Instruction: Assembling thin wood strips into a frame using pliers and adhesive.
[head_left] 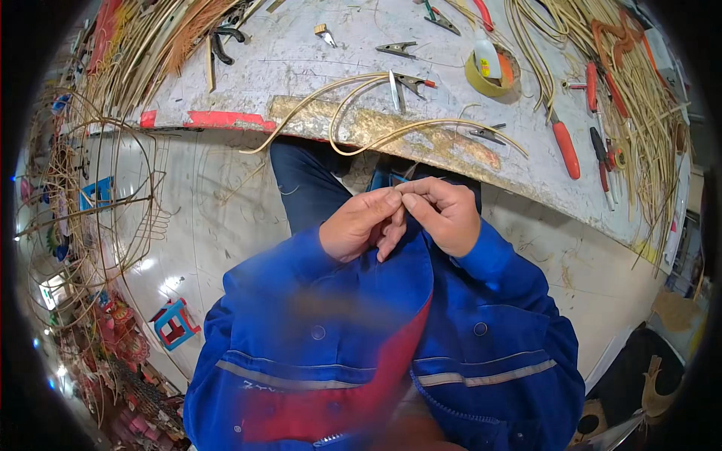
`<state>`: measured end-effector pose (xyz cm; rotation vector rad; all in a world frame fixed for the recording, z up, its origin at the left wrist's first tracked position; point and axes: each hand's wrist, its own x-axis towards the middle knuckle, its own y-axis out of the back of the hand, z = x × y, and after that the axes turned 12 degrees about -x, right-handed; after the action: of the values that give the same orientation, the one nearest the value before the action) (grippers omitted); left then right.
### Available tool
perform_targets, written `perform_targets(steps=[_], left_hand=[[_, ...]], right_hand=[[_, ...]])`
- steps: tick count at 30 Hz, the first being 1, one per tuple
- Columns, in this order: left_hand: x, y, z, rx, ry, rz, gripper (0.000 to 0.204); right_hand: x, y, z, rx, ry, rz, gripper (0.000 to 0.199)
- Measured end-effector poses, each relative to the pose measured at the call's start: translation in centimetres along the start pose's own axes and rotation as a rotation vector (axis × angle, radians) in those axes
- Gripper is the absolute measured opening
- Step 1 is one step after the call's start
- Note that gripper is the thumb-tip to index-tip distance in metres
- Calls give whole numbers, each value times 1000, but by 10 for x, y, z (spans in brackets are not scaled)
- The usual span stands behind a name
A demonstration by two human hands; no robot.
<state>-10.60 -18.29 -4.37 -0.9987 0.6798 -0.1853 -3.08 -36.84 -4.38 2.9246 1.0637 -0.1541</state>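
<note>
Over my lap, just in front of the table edge, both hands meet fingertip to fingertip. My left hand [365, 222] pinches with thumb and forefinger, its other fingers curled. Against it, my right hand [447, 214] is closed in a pinch too. Whatever sits between the fingertips is too small to make out. Beyond them on the table lies a bent length of thin cane [391, 139], curving past the table's edge. A spring clamp [414, 83] with a red tip rests at its upper part, beside a pointed silver tool [395, 92].
The worktable [316, 60] holds bundles of cane strips [143, 52] at left and more cane [647, 150] at right. A tape roll [481, 81] contains a small bottle [486, 59]. A red-handled tool [565, 150] lies rightward. A wire frame [113, 188] stands left.
</note>
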Motion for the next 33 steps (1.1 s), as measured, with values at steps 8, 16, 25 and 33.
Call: perform_targets(steps=[8,16,25,33], left_hand=[[0,5,-7,122,-53,95,38],[7,5,3,-100,39,-41,39],[0,11,8,-118,-143,210,29],[40,0,20,-169,10,71,21]], right_hand=[[-4,-1,3,-275,129,-23,14],[-6,-3,11,-340,138,131,12],[8,160,-14,-1150,150,996,14],[-23,254,24,-1505,-97,600,34]])
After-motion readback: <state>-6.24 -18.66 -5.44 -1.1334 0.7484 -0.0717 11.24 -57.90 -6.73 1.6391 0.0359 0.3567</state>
